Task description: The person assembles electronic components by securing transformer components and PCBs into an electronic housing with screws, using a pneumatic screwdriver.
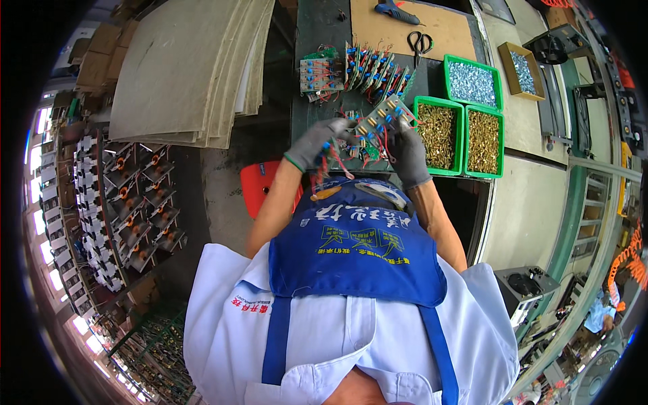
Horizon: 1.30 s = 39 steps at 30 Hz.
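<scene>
The right hand (410,156), in a gray glove, pinches the circuit board (380,120), which spans the gap to the left hand (316,143). That one is curled by loose red wires (336,156); whether it grips the board, I cannot tell. The board looks light and stiff, its components probably fragile: best held by the edges.

Over the matt bench (320,30): matt grey cloth gloves (410,159), a circuit board (391,106) with shiny metal fittings (370,122). On the bench: glossy green plastic trays (464,138), shiny brass-coloured metal pieces (484,140). Beside it: a smooth red plastic seat (254,190).
</scene>
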{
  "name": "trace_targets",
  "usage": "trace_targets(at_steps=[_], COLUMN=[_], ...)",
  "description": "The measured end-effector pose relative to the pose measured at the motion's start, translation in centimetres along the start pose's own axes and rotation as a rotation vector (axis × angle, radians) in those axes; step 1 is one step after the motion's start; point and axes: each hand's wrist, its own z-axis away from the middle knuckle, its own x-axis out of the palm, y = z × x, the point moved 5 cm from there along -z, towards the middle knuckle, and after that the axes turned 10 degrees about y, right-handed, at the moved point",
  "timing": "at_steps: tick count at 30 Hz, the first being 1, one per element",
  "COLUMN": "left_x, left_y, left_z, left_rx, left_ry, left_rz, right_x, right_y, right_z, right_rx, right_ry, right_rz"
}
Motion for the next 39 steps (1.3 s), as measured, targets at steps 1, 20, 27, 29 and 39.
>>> trace_targets(at_steps=[1,20,27,29,39], left_x=[1.8,1.7,0.9,0.9,0.2], left_y=[0.7,0.7,-0.2,0.0,-1.5], left_z=[0.7,1.1,1.2,1.5,-0.2], left_rx=[0.123,0.255,0.193,0.167,0.185], left_ry=[0.040,0.045,-0.128,-0.227,-0.092], left_rz=[0.005,0.254,0.089,0.069,-0.110], right_x=[0.7,-2.7,-2.9,-4.2,-3.6], right_y=[-0.1,0.2,3.1,4.5,2.9], right_z=[0.3,-3.0,-1.5,-1.9,-1.9], right_rx=[-0.009,-0.148,0.030,0.075,-0.021], right_ry=[0.022,0.105,0.107,0.108,0.140], right_rz=[-0.037,0.602,0.433,0.317,0.356])
